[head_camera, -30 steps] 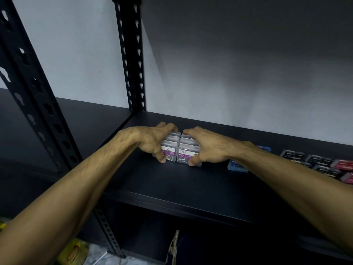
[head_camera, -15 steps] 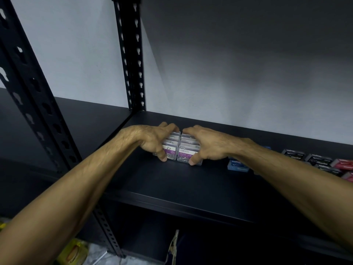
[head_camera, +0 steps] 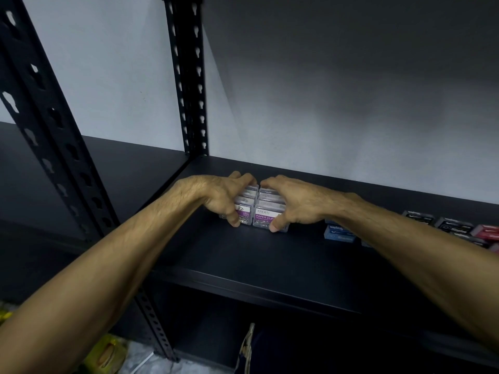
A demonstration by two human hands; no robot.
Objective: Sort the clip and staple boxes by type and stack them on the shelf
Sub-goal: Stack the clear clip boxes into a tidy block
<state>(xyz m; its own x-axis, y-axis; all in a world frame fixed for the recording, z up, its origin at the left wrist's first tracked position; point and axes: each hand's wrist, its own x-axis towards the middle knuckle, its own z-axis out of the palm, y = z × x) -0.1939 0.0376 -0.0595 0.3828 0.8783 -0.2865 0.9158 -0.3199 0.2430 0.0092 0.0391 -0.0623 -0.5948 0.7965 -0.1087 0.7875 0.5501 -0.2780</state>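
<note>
Fingers (head_camera: pixel 237 182) clasping paper-clip boxes (head_camera: pixel 266 215), labels forward

Hands hide most of the paper clip boxes (head_camera: pixel 263 215).

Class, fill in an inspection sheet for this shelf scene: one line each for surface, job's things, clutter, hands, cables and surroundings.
Surface: black shelf, bare at the front.
Job's things: clear paper clip boxes grouped in two adjoining rows; blue staple boxes to their right; black staple boxes and red boxes farther right.
Clutter: nothing seen on the shelf.
Hands: left hand and right hand press the clip box group from either side.
Cables: a white cord on the floor, possibly.
Surroundings: slotted black uprights, pale wall, a yellow packet below.
</note>
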